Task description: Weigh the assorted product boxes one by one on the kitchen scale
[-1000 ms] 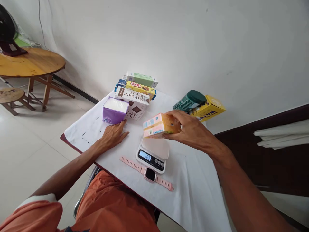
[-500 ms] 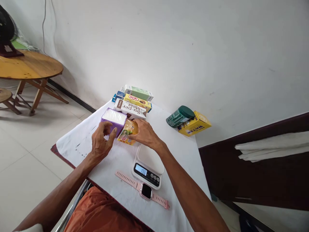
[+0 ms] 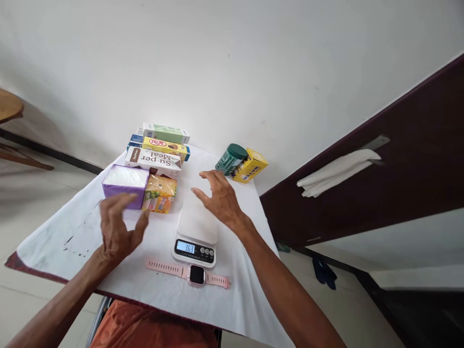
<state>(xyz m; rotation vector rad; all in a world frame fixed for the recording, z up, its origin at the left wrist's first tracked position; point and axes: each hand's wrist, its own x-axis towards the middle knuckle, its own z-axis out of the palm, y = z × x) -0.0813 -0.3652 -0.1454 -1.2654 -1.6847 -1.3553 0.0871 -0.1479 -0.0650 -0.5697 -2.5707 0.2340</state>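
My left hand (image 3: 119,227), fingers apart and a little blurred, hovers in front of a purple and white tissue pack (image 3: 126,176) and holds nothing. Beside that pack stands a yellow-orange packet (image 3: 159,193) with a clear glossy top. My right hand (image 3: 223,195) is open above the right side of a white kitchen scale (image 3: 197,222), thumb and fingers spread. The scale's plate bears nothing and its lit display appears to read 363. A pink-strapped smartwatch (image 3: 196,274) lies stretched out before the scale.
Behind the packs lie a Su-per Meal box (image 3: 154,159), a yellow box (image 3: 165,146) and a green-white box (image 3: 166,133). A green canister (image 3: 231,158) leans by a yellow WATER box (image 3: 252,166) at the back right. A white cloth (image 3: 337,171) hangs on the right.
Both hands have come off the packs: the right let go of the yellow-orange packet and moved right, the left drew back. My view has swung right. The scale's reading differs.
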